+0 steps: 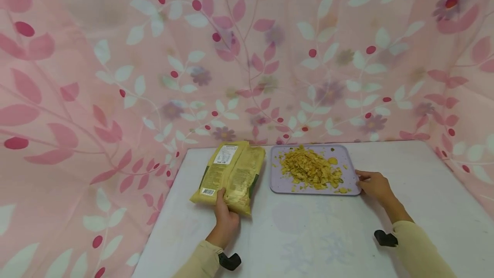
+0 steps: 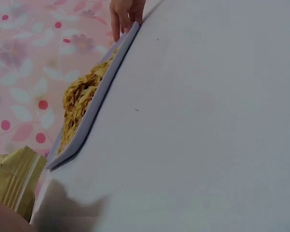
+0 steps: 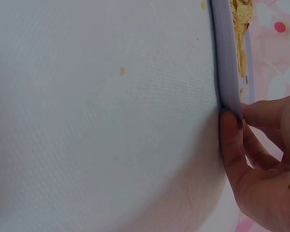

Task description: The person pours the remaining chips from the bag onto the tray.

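Observation:
In the head view my left hand [image 1: 227,222] grips the lower end of a yellow-gold chip bag [image 1: 231,179], thumb across its front. The bag shows a white label, printed text and a barcode; my other fingers are hidden behind it. To its right lies a lilac tray [image 1: 278,187] heaped with broken yellow chips [image 1: 310,166]. My right hand [image 1: 378,188] pinches the tray's right edge near the front corner. Up close in the right wrist view, the thumb [image 3: 230,133] sits against the tray's outer wall. The left wrist view catches a crimped end of the bag [image 2: 19,179].
A white-covered table [image 1: 247,243] holds the tray. Pink leaf-patterned cloth [image 1: 247,55] hangs behind and along both sides. Small crumbs [image 3: 122,71] lie on the table cover. Black bands [image 1: 230,261] sit at both wrists over beige sleeves [image 1: 200,261].

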`<action>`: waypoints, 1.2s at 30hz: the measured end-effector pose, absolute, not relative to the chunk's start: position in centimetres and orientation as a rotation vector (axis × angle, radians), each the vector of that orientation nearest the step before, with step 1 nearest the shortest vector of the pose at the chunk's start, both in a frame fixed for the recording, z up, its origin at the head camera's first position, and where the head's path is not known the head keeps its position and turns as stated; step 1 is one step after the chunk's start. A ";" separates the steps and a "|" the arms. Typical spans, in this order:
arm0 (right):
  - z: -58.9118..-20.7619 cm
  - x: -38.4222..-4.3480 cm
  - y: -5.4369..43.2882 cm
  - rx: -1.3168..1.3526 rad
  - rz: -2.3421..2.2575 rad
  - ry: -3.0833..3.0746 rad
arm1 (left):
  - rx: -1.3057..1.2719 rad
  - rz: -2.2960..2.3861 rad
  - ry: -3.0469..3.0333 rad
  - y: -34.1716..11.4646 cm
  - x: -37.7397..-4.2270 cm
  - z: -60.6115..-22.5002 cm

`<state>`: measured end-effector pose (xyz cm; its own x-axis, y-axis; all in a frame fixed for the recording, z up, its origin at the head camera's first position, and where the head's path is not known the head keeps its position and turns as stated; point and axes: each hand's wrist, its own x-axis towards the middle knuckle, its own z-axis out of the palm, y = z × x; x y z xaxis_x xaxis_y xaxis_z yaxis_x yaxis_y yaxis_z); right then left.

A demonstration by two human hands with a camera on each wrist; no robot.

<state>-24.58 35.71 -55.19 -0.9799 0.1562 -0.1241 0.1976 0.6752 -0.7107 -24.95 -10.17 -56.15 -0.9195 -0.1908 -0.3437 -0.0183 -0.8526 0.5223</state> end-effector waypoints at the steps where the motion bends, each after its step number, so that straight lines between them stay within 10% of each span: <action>1: -55.1 -24.6 35.7 0.302 -1.202 2.828 | 0.588 -2.893 -0.796 -10.0 -24.8 -56.2; 28: -55.8 -25.1 37.0 0.300 -1.201 2.802 | 0.506 -2.933 -1.951 -13.1 -19.3 -50.4; 36: -54.8 -24.3 38.2 0.239 -1.118 3.044 | -0.036 -2.259 -2.556 -14.5 -25.1 -48.1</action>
